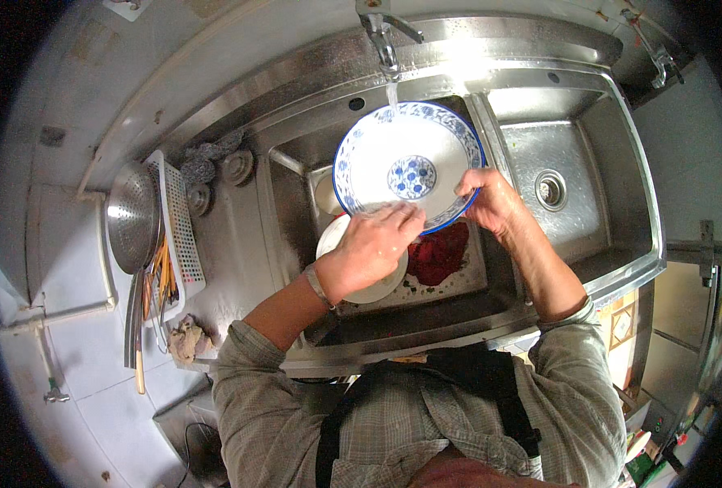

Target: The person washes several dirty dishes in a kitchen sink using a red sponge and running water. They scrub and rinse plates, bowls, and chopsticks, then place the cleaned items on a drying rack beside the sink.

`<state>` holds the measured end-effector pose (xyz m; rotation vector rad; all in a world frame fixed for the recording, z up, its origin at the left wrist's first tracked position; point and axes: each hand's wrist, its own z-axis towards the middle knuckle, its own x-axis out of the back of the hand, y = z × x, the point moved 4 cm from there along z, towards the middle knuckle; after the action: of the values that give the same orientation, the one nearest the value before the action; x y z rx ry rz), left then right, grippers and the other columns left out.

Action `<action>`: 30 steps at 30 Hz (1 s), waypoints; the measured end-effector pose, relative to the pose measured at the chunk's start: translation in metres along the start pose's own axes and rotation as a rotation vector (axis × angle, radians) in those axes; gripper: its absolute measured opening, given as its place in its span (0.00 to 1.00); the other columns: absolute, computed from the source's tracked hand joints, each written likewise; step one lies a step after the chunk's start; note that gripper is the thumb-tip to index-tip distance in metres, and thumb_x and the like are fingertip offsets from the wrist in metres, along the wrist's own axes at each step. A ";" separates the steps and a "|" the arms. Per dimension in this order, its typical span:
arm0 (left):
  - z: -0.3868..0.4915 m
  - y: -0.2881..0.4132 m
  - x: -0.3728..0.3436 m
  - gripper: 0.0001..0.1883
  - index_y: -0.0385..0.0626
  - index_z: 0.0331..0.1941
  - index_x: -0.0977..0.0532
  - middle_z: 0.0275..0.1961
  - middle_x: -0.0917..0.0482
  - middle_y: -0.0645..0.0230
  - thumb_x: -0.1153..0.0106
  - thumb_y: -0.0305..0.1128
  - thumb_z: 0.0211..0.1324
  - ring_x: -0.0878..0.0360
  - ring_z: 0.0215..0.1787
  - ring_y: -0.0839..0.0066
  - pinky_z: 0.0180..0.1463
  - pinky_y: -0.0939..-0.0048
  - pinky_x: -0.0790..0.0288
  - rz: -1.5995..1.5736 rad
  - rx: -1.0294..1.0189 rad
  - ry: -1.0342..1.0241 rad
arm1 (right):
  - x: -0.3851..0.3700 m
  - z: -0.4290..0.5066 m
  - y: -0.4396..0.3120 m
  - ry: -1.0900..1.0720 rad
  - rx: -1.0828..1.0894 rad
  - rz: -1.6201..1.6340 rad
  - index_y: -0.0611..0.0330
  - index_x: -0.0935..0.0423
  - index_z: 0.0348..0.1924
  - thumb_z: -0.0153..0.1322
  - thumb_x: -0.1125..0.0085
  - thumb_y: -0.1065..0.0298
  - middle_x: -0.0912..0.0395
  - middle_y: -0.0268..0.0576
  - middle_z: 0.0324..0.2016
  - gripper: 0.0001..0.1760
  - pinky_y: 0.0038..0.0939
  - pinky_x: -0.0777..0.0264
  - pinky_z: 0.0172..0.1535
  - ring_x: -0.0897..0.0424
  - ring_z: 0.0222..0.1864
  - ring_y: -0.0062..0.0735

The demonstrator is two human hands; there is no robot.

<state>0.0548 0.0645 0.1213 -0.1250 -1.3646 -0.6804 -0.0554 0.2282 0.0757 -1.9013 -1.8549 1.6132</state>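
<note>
A large white bowl with a blue floral pattern (411,177) is held over the left basin of a steel sink (312,329). Water runs from the faucet (385,52) onto its far rim. My right hand (489,198) grips the bowl's right edge, thumb inside. My left hand (376,247) lies with its fingers at the near rim; whether they grip it or only touch it, I cannot tell. Below, partly hidden by my left hand, is a white plate (376,293) in the basin. A red cloth-like item (440,256) lies beside it, among small green bits.
The right basin (565,177) has a round drain. On the left ledge stand a white plastic basket (181,238) with chopsticks, a steel strainer (134,216), steel wool scourers (199,171) and a crumpled rag (189,340). A second tap (657,61) is at the upper right.
</note>
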 end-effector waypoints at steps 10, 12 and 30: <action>-0.007 -0.050 -0.059 0.32 0.41 0.75 0.48 0.64 0.26 0.58 0.48 0.29 0.72 0.23 0.57 0.72 0.61 0.70 0.28 -1.271 0.739 0.864 | 0.009 0.032 0.041 0.232 0.599 -0.170 0.72 0.29 0.56 0.59 0.48 0.78 0.21 0.48 0.48 0.30 0.32 0.29 0.54 0.22 0.48 0.36; 0.011 -0.031 -0.104 0.28 0.42 0.68 0.38 0.57 0.22 0.62 0.40 0.29 0.66 0.21 0.53 0.71 0.56 0.65 0.24 -1.745 0.993 0.844 | 0.003 0.035 0.051 0.282 0.634 -0.351 0.71 0.30 0.57 0.60 0.46 0.75 0.22 0.48 0.48 0.30 0.33 0.30 0.57 0.24 0.50 0.37; -0.017 -0.070 -0.016 0.30 0.34 0.62 0.32 0.58 0.24 0.56 0.51 0.27 0.51 0.25 0.59 0.62 0.66 0.62 0.31 -1.527 0.735 0.996 | -0.036 0.053 0.077 0.253 0.096 0.248 0.71 0.27 0.56 0.69 0.35 0.74 0.17 0.52 0.46 0.23 0.42 0.17 0.48 0.15 0.45 0.42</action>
<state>0.0328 0.0067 0.0818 1.7631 -0.4166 -1.1442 -0.0264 0.1472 0.0244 -2.2427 -1.4693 1.4066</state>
